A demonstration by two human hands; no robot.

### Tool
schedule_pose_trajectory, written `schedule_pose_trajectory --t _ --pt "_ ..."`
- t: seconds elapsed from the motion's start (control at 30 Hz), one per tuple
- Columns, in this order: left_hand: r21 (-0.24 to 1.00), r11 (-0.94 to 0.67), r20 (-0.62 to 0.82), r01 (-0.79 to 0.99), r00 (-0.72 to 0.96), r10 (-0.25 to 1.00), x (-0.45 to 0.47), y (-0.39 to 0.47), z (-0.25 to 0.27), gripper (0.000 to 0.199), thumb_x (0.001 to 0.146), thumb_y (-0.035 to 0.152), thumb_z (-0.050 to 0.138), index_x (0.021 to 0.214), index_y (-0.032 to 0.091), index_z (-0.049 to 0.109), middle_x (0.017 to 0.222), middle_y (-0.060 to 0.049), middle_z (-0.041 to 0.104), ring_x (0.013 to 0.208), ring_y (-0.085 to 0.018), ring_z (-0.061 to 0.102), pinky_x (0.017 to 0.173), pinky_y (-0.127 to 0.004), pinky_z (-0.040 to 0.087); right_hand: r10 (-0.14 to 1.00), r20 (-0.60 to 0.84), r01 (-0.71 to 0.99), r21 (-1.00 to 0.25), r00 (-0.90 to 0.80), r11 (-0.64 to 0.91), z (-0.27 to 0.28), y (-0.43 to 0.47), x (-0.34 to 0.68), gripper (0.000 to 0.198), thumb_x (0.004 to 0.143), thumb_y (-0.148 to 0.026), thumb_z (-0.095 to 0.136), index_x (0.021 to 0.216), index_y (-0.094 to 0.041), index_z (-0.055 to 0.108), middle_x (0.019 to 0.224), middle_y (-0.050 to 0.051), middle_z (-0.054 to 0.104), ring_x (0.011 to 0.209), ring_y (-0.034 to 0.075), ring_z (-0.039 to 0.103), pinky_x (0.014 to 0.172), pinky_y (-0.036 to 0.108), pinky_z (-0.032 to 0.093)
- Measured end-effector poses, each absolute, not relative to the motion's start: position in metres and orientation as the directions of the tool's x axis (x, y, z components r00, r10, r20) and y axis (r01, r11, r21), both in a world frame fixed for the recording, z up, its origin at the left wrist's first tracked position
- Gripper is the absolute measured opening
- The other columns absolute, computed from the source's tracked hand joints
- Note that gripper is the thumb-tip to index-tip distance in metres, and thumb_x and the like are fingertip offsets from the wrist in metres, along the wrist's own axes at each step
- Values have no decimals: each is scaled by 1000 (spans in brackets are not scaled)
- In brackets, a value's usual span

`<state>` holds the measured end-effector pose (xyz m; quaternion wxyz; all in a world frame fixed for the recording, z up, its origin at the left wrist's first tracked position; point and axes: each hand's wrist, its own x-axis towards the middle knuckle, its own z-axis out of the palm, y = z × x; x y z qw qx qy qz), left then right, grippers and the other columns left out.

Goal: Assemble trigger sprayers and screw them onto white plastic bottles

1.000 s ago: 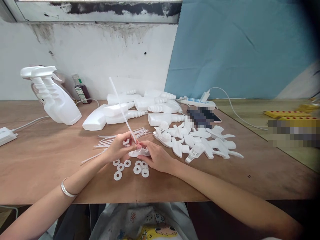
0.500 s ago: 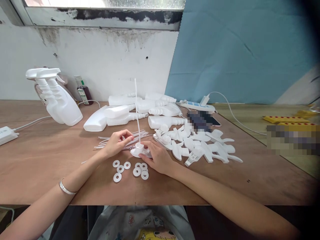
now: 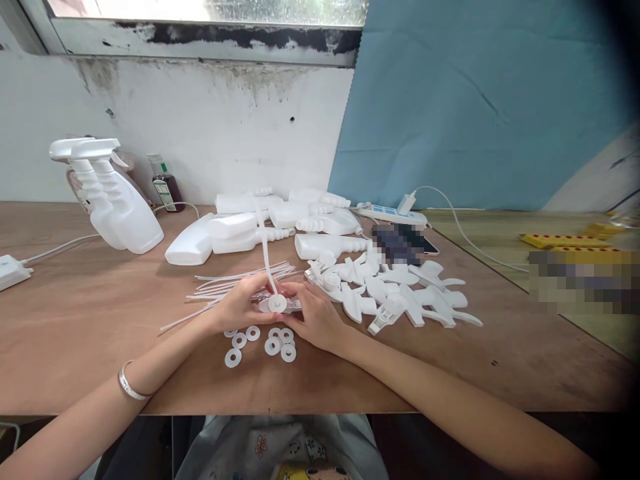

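Two loose clusters of white washers [image 3: 289, 360] sit nearest the front edge of the brown tabletop [image 3: 350, 390]. Just past them both hands meet: left hand [image 3: 250, 304] and right hand [image 3: 314, 315] are grasping a white trigger spray head [image 3: 294, 305] from either side, so neither is really nearer. A round white disc [image 3: 277, 304] shows between the fingertips, and a thin dip tube [image 3: 265, 248] sticks up from it, long axis going up and away, leaning a bit left. Can't tell which fingers pinch the disc.

Loose tubes [image 3: 213, 288] lie just beyond the left hand, and a heap of spray heads [image 3: 395, 288] sits to the right. Lying white bottles [image 3: 240, 232] are behind the tube, but nothing seems to block the disc except fingers. Farther back: two upright spray bottles [image 3: 125, 213] at left, power strip [image 3: 387, 213] at right.
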<state>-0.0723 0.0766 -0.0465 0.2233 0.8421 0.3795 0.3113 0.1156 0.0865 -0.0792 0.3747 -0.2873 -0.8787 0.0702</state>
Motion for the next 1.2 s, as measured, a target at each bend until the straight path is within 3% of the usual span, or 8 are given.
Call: schedule_pose_trajectory --t 0.27,0.53,0.9,1.2 --pt "327 -724 458 608 568 684 -76 78 -49 23 73 37 59 84 19 54 91 -5 60 85 -19 54 78 -31 38 545 633 454 -321 -550 831 -80 88 116 35 76 -26 60 106 -17 44 91 7 60 86 22 56 75 36 47" --pt "169 -765 469 622 632 617 -76 79 -51 16 76 30 55 88 19 57 93 -4 61 85 -18 55 76 -30 35 520 646 443 -297 -559 846 -80 88 116 31 79 -27 56 106 -17 44 93 8 60 86 21 56 77 36 46" --pt "150 -767 458 624 644 613 -74 76 -49 17 81 31 49 90 18 55 94 -6 60 83 -17 54 72 -29 35 504 642 445 -269 -579 854 -81 88 116 30 79 -24 55 105 -16 43 97 8 60 87 22 55 77 36 45" --pt "337 -697 411 634 567 714 -70 77 -50 13 79 28 50 84 17 52 83 -5 58 78 -17 54 71 -28 40 531 614 464 -284 -584 839 -78 87 116 25 79 -23 52 103 -17 44 95 8 60 86 22 56 76 37 45"
